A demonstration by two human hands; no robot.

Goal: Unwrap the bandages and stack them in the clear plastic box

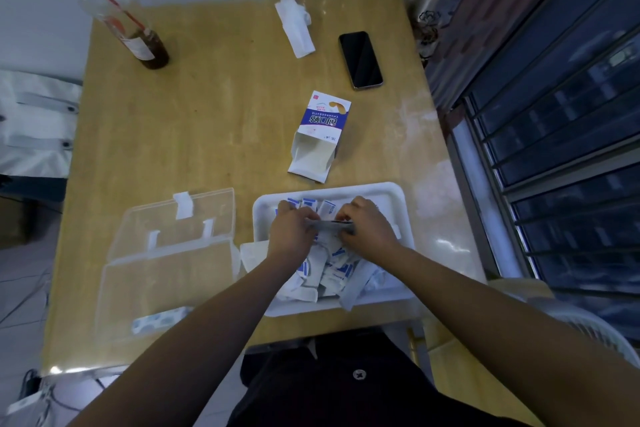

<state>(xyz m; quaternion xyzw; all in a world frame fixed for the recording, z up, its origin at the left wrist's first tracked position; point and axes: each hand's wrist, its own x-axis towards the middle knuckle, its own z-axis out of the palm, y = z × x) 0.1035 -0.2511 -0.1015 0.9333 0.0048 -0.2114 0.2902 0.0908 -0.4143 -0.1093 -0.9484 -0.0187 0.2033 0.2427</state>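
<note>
- Head view showed the unwrapping step in hand: the left hand (294, 229) and the right hand (369, 224) were both clenched on one pale, thin bandage strip (330, 225), each pinching an end, so that it stretched between them.
- That strip hung just above the white rectangular plastic tray (398, 194), over a loose heap of white-and-blue paper packets (332, 270). Which of these were unopened and which were empty wrappers could not be told.
- To the left of the tray, the clear plastic box (166, 274) stood on the pale wooden worktop (207, 114) with its hinged lid (194, 215) thrown back. A small blue-and-white bundle (161, 319) appeared to lie in its near corner, so stacking seemed barely begun.
- Next, the wrapper probably needed peeling apart. One hand would then carry the bare bandage left into the box and lay it flat on that bundle, while the paper dropped back in the tray.
</note>
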